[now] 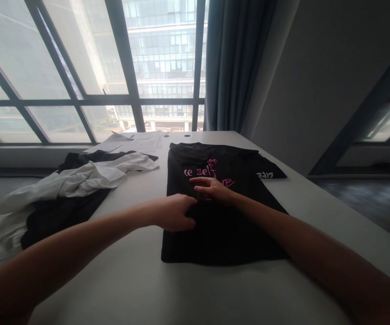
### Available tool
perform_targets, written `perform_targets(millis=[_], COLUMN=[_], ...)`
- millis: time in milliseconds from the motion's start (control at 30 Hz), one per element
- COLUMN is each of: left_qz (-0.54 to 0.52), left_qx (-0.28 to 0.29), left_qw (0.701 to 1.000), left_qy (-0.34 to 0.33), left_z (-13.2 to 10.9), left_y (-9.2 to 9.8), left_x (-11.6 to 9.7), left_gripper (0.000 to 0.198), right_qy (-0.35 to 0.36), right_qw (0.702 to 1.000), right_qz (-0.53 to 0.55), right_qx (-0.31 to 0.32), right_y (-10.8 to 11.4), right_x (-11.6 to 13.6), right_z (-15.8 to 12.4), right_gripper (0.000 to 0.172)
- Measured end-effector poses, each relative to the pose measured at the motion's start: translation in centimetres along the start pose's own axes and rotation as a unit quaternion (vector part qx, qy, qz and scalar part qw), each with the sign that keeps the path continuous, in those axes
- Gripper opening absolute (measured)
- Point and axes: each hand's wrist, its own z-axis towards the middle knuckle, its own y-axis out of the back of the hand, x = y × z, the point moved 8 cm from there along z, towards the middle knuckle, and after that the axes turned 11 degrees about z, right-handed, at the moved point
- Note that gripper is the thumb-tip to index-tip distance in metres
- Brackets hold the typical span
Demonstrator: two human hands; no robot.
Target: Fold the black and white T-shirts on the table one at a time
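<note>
A black T-shirt point(228, 234) with pink and white lettering lies flat on the white table point(317, 225). Its left edge runs straight with no sleeve showing there, while a sleeve with white print point(265, 175) sticks out on the right. My left hand point(177, 212) is over the shirt's left edge, thumb and fingers apart, with no cloth visible between them. Over the printed chest is my right hand point(213, 189), fingers stretched out to the left and holding nothing. Whether either hand touches the cloth, I cannot tell.
Left of the shirt lies a loose heap of white clothes point(89, 178) and black clothes point(66, 221). Sheets of paper point(140, 142) rest at the table's far end, near two round holes in the top. Beyond stand windows and a blue-grey curtain point(232, 67).
</note>
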Motion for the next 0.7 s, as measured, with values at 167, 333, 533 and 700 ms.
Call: perform_targets(millis=[167, 333, 533, 700], left_qz=[0.013, 0.004, -0.014, 0.019], left_qx=[0.003, 0.087, 0.134, 0.068], left_qw=[1.0, 0.996, 0.99, 0.995], left_qy=[-0.014, -0.016, -0.039, -0.065], left_z=[-0.1, 1.1, 1.4, 1.1], left_y=[0.0, -2.7, -4.3, -4.3], left_x=[-0.7, -1.0, -1.8, -2.3], left_gripper=[0.026, 0.033, 0.047, 0.063], right_qy=[0.152, 0.077, -0.038, -0.079], right_qw=[0.966, 0.921, 0.971, 0.974], right_qz=[-0.178, -0.374, -0.218, -0.116], right_qx=[-0.106, -0.079, -0.095, -0.178], right_y=[1.9, 2.3, 4.1, 4.2], right_x=[3.2, 2.0, 0.7, 0.4], right_z=[-0.7, 0.0, 5.0, 10.7], right_gripper=[0.047, 0.026, 0.01, 0.013])
